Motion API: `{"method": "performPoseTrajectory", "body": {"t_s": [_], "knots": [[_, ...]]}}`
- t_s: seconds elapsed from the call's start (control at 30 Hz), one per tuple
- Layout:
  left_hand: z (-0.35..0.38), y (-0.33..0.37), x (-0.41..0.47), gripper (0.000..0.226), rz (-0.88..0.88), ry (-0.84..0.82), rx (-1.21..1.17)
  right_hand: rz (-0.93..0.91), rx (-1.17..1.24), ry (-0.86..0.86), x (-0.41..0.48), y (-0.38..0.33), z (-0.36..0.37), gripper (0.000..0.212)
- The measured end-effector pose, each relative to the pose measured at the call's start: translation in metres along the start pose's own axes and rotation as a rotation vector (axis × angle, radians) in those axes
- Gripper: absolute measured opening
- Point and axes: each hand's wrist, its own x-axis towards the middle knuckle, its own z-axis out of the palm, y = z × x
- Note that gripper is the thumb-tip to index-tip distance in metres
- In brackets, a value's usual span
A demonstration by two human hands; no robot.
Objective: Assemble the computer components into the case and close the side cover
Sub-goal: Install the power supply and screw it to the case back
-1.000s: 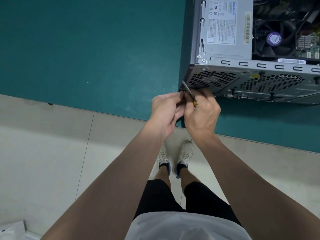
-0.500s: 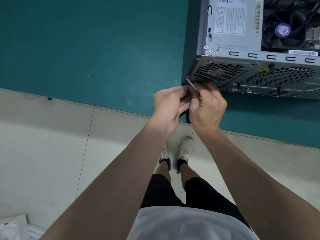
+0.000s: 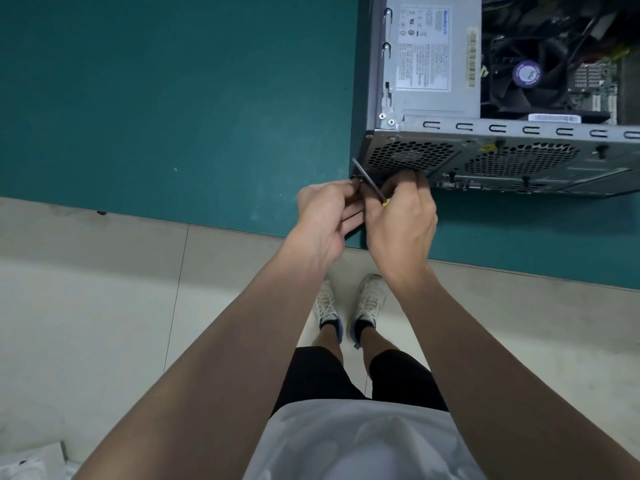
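Note:
An open grey computer case (image 3: 446, 131) lies on its side at the upper right of the green table, its perforated rear panel facing me. Inside it sit the power supply (image 3: 429, 53) and a black CPU fan (image 3: 526, 74). My right hand (image 3: 401, 216) is closed on a screwdriver (image 3: 369, 183) with a yellow-tipped handle, its dark shaft slanting up-left to the case's lower rear corner. My left hand (image 3: 325, 216) touches the right one, fingertips pinched at the shaft near that corner. What the fingertips hold is hidden.
The green table (image 3: 173, 98) stretches left of the case, with its front edge running just below my hands. Pale floor tiles, my legs and my white shoes (image 3: 349, 303) are underneath. A white object (image 3: 27, 462) lies at the bottom left corner.
Both hands stay together at the case's rear corner. The view shifted, so the case sits a little higher and further right than a second ago. The screwdriver keeps about the same slant.

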Motion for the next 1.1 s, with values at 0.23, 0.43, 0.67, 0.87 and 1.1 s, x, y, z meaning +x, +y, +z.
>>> {"method": "performPoseTrajectory", "body": {"t_s": [0.23,0.43,0.67,0.87,1.1], "knots": [[0.002,0.001,-0.001,0.025,-0.039,-0.024,-0.020,-0.038,0.258,-0.250,-0.033,0.020,-0.029,0.018],[0.002,0.001,-0.003,0.014,-0.045,-0.029,-0.041,0.197,0.434,-0.412,-0.061,0.020,-0.018,0.027],[0.003,-0.002,-0.001,0.018,-0.027,-0.012,-0.013,0.210,0.438,-0.439,-0.054,0.011,-0.011,0.021],[0.005,-0.002,-0.003,0.015,-0.014,-0.006,-0.013,0.216,0.479,-0.413,-0.051,0.007,-0.012,0.016],[0.005,-0.004,-0.004,0.012,-0.013,-0.008,-0.007,0.194,0.435,-0.431,-0.050,0.011,-0.014,0.016]]}}
